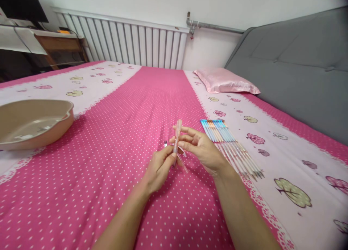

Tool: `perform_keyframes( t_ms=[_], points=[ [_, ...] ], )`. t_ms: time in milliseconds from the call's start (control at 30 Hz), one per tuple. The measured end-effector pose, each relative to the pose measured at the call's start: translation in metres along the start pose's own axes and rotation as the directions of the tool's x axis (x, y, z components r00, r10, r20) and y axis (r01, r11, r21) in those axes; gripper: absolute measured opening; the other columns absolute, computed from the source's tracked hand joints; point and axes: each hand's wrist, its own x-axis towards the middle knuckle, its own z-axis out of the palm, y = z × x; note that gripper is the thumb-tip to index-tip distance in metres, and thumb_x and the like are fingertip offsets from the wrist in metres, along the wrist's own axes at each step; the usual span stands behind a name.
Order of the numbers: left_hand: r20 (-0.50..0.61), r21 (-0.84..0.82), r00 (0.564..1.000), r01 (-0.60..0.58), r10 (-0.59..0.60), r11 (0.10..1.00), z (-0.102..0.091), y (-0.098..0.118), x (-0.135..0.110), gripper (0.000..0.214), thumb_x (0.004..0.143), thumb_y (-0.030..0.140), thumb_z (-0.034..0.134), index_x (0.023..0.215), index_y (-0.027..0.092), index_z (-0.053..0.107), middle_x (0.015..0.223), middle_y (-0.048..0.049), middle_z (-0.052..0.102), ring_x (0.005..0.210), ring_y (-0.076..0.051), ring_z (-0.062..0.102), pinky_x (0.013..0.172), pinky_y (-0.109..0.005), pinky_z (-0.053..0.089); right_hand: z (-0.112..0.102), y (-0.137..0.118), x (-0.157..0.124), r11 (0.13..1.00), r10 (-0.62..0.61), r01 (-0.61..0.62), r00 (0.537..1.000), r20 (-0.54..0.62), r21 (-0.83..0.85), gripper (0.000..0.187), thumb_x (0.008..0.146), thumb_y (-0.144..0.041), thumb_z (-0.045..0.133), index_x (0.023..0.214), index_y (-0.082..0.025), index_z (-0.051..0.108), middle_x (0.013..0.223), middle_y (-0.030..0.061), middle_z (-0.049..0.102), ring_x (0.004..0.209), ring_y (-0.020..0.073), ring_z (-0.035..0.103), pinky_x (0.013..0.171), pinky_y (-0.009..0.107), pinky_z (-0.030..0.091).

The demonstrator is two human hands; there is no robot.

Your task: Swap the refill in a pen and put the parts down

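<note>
Between my two hands a pinkish see-through pen (177, 132) stands nearly upright above the pink bedspread. The fingers and thumb of my left hand (161, 166) pinch its lower part. Around its upper part close the thumb and fingers of my right hand (199, 145). Beneath and behind the hands lie some small pen parts (182, 153), partly hidden; a dark-tipped white piece (165, 144) shows just left of the fingers. To the right, several pens (217, 130) with blue and orange caps lie side by side, and a second row of pale, slim pens (236, 157) lies below them.
A beige basin (61, 125) with a few small pieces inside stands on the bed at the left. A pink satin pillow (225, 81) lies at the back right, beside the grey headboard (293, 43). A white radiator (130, 40) runs along the wall.
</note>
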Motion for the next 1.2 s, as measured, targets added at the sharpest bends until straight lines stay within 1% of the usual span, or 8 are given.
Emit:
perform_keyframes(
  t_ms=[233,367,467,600,700,800,1033,1200],
  points=[
    [0.011,-0.006,1.0,0.007,-0.007,1.0,0.0007,0.0022,-0.0001,0.025,0.089,0.029,0.039,0.08,0.015,0.057,0.074,-0.0015,0.06,0.068,-0.013,0.052,0.065,-0.026,0.039,-0.0005,0.0046,0.0027,0.994,-0.037,0.026,0.995,-0.097,-0.11,0.045,0.067,-0.025,0.074,0.109,-0.022,0.057,0.08,-0.001,0.059,0.071,0.0117,0.058,0.068,0.028,0.049],
    [0.022,-0.022,1.0,0.0,0.001,1.0,0.0009,0.0021,-0.0001,0.024,0.089,0.029,0.039,0.082,0.015,0.057,0.074,-0.0016,0.059,0.067,-0.013,0.052,0.065,-0.027,0.04,0.0018,0.0045,0.0032,0.984,-0.058,0.038,0.991,-0.118,-0.171,0.047,0.065,-0.028,0.076,0.108,-0.021,0.058,0.08,-0.0012,0.057,0.075,0.0123,0.056,0.074,0.03,0.047],
    [0.019,-0.043,1.0,0.002,-0.001,0.999,0.0005,0.0015,0.0002,0.026,0.089,0.031,0.039,0.079,0.015,0.056,0.072,-0.0014,0.059,0.067,-0.013,0.052,0.065,-0.027,0.04,0.0021,0.0036,0.0029,0.988,-0.064,0.045,0.99,-0.128,-0.149,0.049,0.065,-0.028,0.076,0.109,-0.022,0.057,0.088,0.0009,0.059,0.084,0.014,0.057,0.081,0.031,0.046],
    [0.029,-0.114,1.0,0.008,-0.005,0.993,0.0002,0.0011,0.0011,0.027,0.09,0.031,0.037,0.081,0.015,0.057,0.072,-0.0016,0.059,0.065,-0.013,0.052,0.064,-0.027,0.041,0.0015,0.0007,0.0014,0.999,-0.042,0.041,0.998,-0.045,-0.023,0.046,0.075,-0.027,0.068,0.118,-0.026,0.051,0.103,0.0041,0.062,0.093,0.0158,0.059,0.085,0.034,0.047],
    [0.03,-0.141,0.999,0.022,-0.018,0.99,0.0002,0.0016,0.001,0.027,0.09,0.03,0.037,0.081,0.015,0.057,0.071,-0.0025,0.059,0.064,-0.013,0.052,0.064,-0.027,0.041,0.0012,0.0002,0.0002,1.0,-0.003,0.003,1.0,0.03,0.01,0.048,0.078,-0.022,0.063,0.123,-0.026,0.047,0.1,0.0041,0.066,0.089,0.0155,0.062,0.083,0.035,0.048],
    [0.018,-0.139,1.0,0.019,-0.016,0.99,0.0004,0.0024,0.0005,0.028,0.09,0.029,0.037,0.077,0.014,0.057,0.071,-0.0031,0.059,0.066,-0.013,0.053,0.064,-0.028,0.042,0.0009,0.0021,0.0003,1.0,0.01,-0.01,0.999,0.037,-0.002,0.044,0.077,-0.021,0.064,0.119,-0.023,0.051,0.094,0.0036,0.068,0.085,0.0153,0.063,0.08,0.034,0.05],
    [0.002,-0.075,1.0,-0.015,0.016,0.997,0.0005,0.0022,0.001,0.026,0.089,0.032,0.043,0.077,0.015,0.058,0.073,-0.002,0.057,0.067,-0.013,0.052,0.064,-0.026,0.041,0.0009,0.0035,0.0024,0.997,-0.005,0.0,0.998,-0.067,-0.071,0.042,0.069,-0.021,0.071,0.109,-0.02,0.058,0.084,0.0013,0.065,0.081,0.0141,0.062,0.077,0.031,0.05],
    [0.0,-0.006,1.0,-0.012,0.012,1.0,0.0015,0.0044,0.002,0.026,0.089,0.033,0.043,0.081,0.014,0.059,0.074,-0.0026,0.06,0.066,-0.012,0.053,0.063,-0.025,0.041,0.0007,0.0043,0.0034,0.995,-0.023,0.011,0.992,-0.122,-0.095,0.038,0.066,-0.022,0.073,0.101,-0.019,0.059,0.075,-0.0018,0.06,0.071,0.0117,0.059,0.069,0.028,0.049]
  ],
)
